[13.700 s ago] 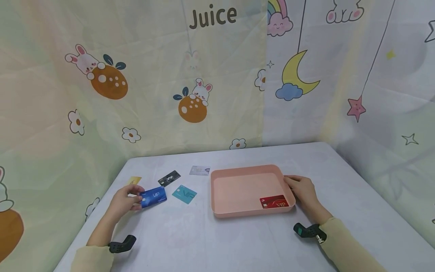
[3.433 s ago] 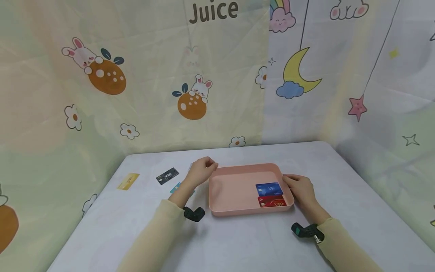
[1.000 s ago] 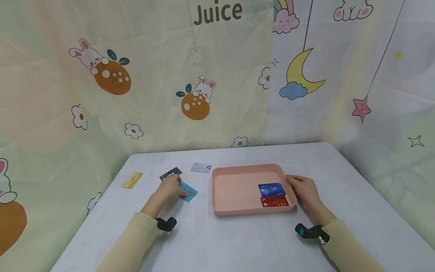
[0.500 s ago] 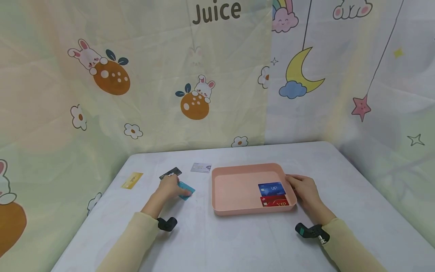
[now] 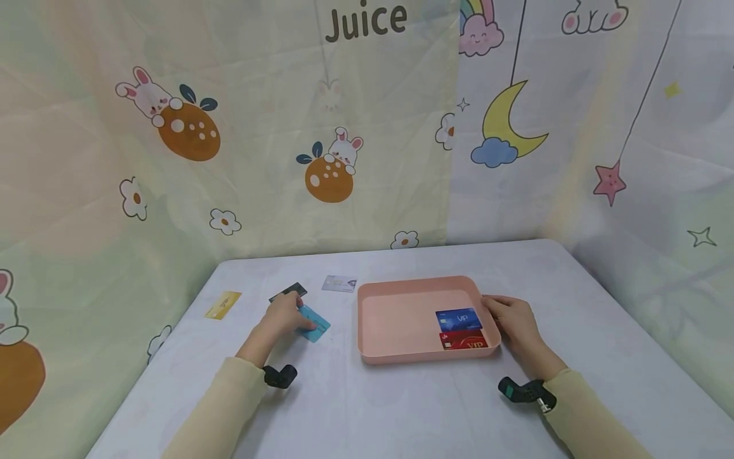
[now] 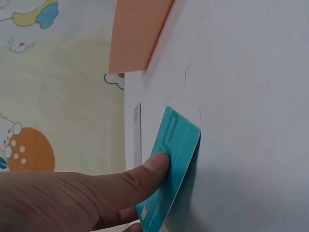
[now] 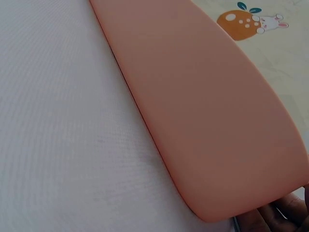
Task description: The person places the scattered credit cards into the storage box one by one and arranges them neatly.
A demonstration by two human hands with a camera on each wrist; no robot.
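- Our left hand (image 5: pixel 283 314) pinches the teal card (image 5: pixel 316 324), tilted, between thumb and fingers, left of the tray's (image 5: pixel 401 325) left edge.
- Our right hand (image 5: pixel 513 323) touches the tray's right edge; we cannot tell whether its fingers pinch it.
- We see the red card (image 5: pixel 455 340) by the tray's near right corner, the blue card (image 5: pixel 450 321) just beyond.
- Gold card (image 5: pixel 223 305): near the table's (image 5: pixel 401 408) left edge.

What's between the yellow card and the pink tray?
The left hand, pinching the teal card, with the black card partly hidden behind it; a pale card lies farther back, nearer the tray. The head view shows this.
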